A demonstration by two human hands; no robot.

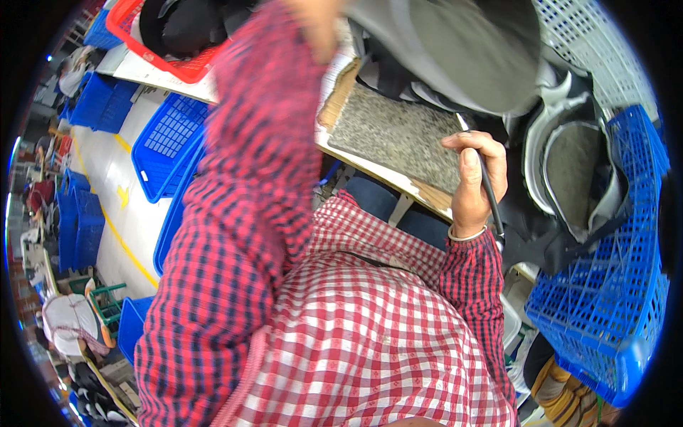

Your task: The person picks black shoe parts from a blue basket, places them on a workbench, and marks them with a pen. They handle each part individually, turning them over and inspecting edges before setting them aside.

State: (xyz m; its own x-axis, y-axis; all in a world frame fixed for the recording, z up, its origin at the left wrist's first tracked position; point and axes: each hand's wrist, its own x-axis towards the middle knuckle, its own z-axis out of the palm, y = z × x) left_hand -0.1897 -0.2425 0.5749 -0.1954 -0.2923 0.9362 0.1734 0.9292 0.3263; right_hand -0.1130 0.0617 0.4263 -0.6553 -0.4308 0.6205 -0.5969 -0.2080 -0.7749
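My right hand (478, 178) is closed round a slim black pen-like tool (490, 186), its pale end pointing up and away from me. Below that end lies a speckled grey board (398, 132) on the worktable. My left arm reaches far forward, and my left hand (316, 25) is smeared by motion at the top edge, so its fingers cannot be made out. Just right of it, a large curved grey piece (469, 46) rests over a heap of black and grey pieces. Another grey piece with a pale rim (575, 174) lies to the right of my right hand.
A red basket (186, 70) holding black pieces stands at the far left of the table. Blue crates (167, 142) stand on the floor at left. A blue basket (597, 285) and a white basket (605, 43) flank the right side.
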